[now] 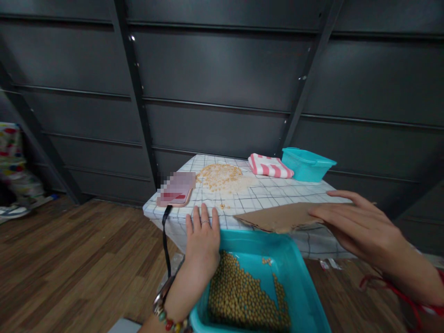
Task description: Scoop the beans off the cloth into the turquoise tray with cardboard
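Observation:
My left hand (204, 238) lies with its fingers stretched out over the table's front edge, beside the left rim of a turquoise plastic basin (307, 273). Many round tan-brown beans (243, 291) fill the near and left part of the basin. In my right hand (364, 226) is a flat piece of brown cardboard (277, 217), gripped at its right end. Its torn lower edge hangs just above the basin's far rim. Farther back on the tabletop lies a spread of yellow grains (222, 173) mixed with whitish fine grains, with a few loose ones near my left fingertips.
A phone in a pink case (176, 189) lies at the table's left, a black strap (165, 240) hanging down. At the back right are a pink-and-white striped cloth (270, 166) and a smaller turquoise bin (307, 165). A checked cloth (194, 166) covers the table; dark panels stand behind.

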{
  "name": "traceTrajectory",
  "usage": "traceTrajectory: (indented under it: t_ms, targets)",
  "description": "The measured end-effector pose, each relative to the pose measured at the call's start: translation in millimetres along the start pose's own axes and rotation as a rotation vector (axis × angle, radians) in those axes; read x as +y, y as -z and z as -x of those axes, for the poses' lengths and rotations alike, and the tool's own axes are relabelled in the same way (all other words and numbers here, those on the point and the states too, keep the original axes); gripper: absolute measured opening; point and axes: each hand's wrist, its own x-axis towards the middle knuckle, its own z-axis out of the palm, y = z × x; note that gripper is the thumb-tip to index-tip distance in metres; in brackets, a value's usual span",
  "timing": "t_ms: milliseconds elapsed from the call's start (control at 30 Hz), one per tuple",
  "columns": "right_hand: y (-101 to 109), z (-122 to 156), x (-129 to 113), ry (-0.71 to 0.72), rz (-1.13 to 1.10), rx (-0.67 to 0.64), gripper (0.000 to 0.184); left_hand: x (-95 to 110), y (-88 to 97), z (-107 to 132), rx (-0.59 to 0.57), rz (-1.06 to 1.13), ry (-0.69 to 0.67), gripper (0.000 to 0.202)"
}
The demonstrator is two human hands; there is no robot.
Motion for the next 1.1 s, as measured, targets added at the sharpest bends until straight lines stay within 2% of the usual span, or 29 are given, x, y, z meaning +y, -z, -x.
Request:
traceTrajectory:
  t_ms: [100, 300, 433, 567, 667, 800, 900, 1000, 1100]
  targets:
    - [-7, -3, 2, 0.12, 0.036, 0.04, 0.028, 0, -0.2, 0, 0.018, 0.01, -0.007, 0.061]
    - [-1, 3, 1, 0.085, -0.029, 0.044, 0.029, 0, 5.5, 1, -0.029, 0.007, 0.004, 0.061]
    - [-7, -1, -3, 0.118, 0.005, 0.004, 0.027, 1, 5.0, 1, -0.02, 0.013, 0.011, 0.062]
    - [-15, -8, -3, 0.11, 0.088, 0.035, 0.031, -2, -3.2, 0, 0.028, 0.002, -0.009, 0.063]
    - [-9, -7, -3, 0.086, 0.034, 0.027, 0.033, -4, -7.9, 0, 0.063, -0.012, -0.026, 0.062]
    - [-5, -7, -6, 0.088, -0.001, -0.024, 0.032, -4, -4.8, 1, 0.034, -0.024, -0.016, 0.062]
    - [-17, -10, -4, 0.115, 0.085, -0.016, 0.028, -3, -1.8, 1, 0.012, -0.022, 0.0, 0.062]
    - [-33, -12, 3, 0.105, 0.156, -0.012, 0.025, -3, -2.9, 1, 0.039, -0.005, -0.006, 0.062]
    - [-38, -11, 9, 0.092, 0.172, 0.0, 0.027, -3, -5.0, 1, 0.05, -0.005, -0.005, 0.06]
